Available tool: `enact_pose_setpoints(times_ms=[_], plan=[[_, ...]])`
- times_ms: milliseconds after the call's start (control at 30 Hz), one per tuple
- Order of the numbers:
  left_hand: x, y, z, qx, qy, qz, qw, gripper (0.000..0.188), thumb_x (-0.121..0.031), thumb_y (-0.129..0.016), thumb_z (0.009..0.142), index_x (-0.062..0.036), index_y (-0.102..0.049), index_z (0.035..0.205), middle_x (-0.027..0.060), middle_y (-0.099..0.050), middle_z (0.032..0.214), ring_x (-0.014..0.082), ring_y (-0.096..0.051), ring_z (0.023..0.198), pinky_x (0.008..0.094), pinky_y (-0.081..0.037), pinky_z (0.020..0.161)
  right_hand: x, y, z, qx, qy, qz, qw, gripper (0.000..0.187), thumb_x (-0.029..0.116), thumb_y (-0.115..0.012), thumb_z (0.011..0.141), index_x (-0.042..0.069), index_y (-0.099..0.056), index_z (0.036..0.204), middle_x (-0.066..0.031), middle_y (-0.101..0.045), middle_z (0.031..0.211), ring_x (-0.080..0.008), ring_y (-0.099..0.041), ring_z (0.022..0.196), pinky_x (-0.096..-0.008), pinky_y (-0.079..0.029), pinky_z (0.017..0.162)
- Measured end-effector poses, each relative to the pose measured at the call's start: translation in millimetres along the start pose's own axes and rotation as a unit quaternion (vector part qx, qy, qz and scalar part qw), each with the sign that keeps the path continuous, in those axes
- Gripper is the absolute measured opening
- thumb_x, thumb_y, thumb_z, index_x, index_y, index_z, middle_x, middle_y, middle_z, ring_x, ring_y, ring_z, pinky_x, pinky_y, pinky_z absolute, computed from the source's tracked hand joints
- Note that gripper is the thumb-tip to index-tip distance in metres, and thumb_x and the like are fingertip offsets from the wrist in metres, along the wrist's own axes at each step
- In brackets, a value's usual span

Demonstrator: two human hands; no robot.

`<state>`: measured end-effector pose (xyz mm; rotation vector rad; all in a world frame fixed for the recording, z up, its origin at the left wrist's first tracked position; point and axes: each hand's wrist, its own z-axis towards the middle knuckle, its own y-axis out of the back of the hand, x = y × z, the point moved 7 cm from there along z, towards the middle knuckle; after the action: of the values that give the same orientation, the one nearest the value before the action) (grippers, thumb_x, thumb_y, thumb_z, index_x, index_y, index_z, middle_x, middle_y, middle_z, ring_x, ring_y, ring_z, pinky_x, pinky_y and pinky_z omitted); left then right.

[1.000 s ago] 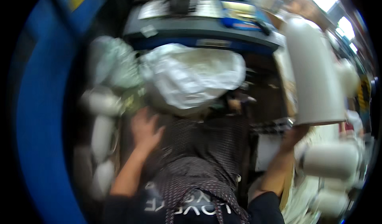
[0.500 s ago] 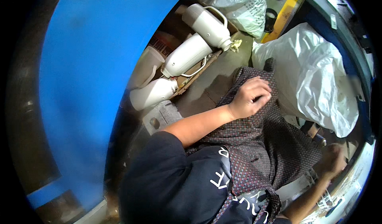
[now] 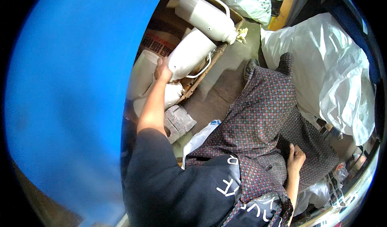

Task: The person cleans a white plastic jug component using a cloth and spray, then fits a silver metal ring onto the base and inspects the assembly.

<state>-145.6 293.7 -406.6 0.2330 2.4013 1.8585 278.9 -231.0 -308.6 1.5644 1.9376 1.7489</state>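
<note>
My left hand reaches into a box at the upper left. Its fingers are closed round the lower end of a white thermos jug, which lies tilted with its handle toward me. Part of that grip is hidden behind the jug. Another white jug lies above it, and a third jug lies partly behind my wrist. A pale jug stands left of my hand. Over my patterned apron, my right hand is curled closed; nothing shows in it.
A large blue surface takes up the left side. The cardboard box edge runs beside the jugs, with a grey block below. A white plastic sack bulges at the right; another bag stands at the top.
My left hand has moved from above my lap to the left, onto the middle jug. My right hand has come in from the far right to my apron. The view has shifted.
</note>
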Motion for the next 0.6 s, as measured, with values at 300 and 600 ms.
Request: enact_pose_setpoints(times_ms=[300,600], plan=[[103,16,5,0.043,0.058,0.277,0.958,0.047,-0.014,-0.060,0.085,-0.0057,-0.045,0.129,0.0168,-0.044,0.138,0.0336,-0.060,0.109,0.0434,-0.052,0.085,16,-9,17,0.039,0.036,-0.047,0.997,0.028,0.022,-0.053,0.096,0.001,-0.052,0.078,-0.0262,-0.054,0.070,-0.0457,-0.056,0.071,-0.0493,-0.041,0.060],[-38,134,-137,-0.141,-0.249,0.001,0.958,0.028,-0.021,-0.079,0.070,-0.0041,-0.069,0.089,0.0124,-0.061,0.094,0.0324,-0.062,0.089,0.0418,-0.051,0.077,12,4,12,-0.021,0.028,0.161,0.986,0.042,0.024,-0.061,0.092,-0.004,-0.050,0.062,-0.0105,-0.042,0.052,-0.0146,-0.035,0.052,-0.0360,-0.033,0.050]])
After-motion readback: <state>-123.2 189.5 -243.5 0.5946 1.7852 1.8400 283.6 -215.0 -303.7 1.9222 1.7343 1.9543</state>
